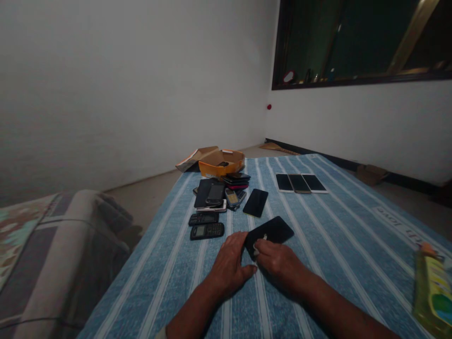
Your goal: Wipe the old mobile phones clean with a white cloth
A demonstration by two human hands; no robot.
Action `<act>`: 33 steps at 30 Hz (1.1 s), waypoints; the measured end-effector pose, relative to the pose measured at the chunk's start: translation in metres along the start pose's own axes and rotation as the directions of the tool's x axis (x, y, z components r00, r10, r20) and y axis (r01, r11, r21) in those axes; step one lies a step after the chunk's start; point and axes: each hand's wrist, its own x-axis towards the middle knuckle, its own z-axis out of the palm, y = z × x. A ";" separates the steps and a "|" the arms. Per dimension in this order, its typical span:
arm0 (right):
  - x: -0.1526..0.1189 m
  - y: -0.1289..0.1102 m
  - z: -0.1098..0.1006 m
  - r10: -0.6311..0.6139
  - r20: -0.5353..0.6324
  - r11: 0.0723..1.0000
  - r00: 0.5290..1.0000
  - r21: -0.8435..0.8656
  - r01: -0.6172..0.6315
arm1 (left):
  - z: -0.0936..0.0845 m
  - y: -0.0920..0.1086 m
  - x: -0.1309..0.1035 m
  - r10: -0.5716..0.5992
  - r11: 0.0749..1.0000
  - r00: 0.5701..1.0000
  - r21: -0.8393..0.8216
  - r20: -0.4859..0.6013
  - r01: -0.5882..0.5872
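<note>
A black phone or small tablet (277, 228) lies at a slant on the blue striped cloth (247, 301). My left hand (231, 263) rests at its left end, fingertips on the edge and thumb apart from the fingers. My right hand (277, 260) pinches a small white cloth or tissue (264, 239) against its dark surface. Another dark phone (255, 203) lies just beyond. Two black keypad phones (207, 230) (204, 219) lie left of my hands, below a pile of mixed phones (214, 193).
An open orange box (222, 165) stands at the far edge behind a stack of phones (236, 179). Three phones (300, 183) lie side by side at the far right. A bottle of yellow liquid (432, 292) is at the right edge. A covered piece of furniture (70, 254) is at left.
</note>
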 end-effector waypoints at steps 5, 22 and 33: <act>0.000 -0.003 0.002 0.013 0.011 0.999 1.000 -0.046 -0.013 | -0.001 0.002 0.001 0.035 0.999 0.999 -0.016 -0.031 -0.035; 0.018 -0.025 0.005 0.278 0.193 0.952 0.941 0.075 -0.296 | 0.000 0.000 0.003 0.061 0.998 0.996 -0.022 -0.064 -0.062; 0.043 -0.034 0.005 0.447 0.210 0.859 0.869 0.168 -0.483 | -0.001 0.000 0.003 0.029 0.995 0.997 -0.096 -0.065 -0.036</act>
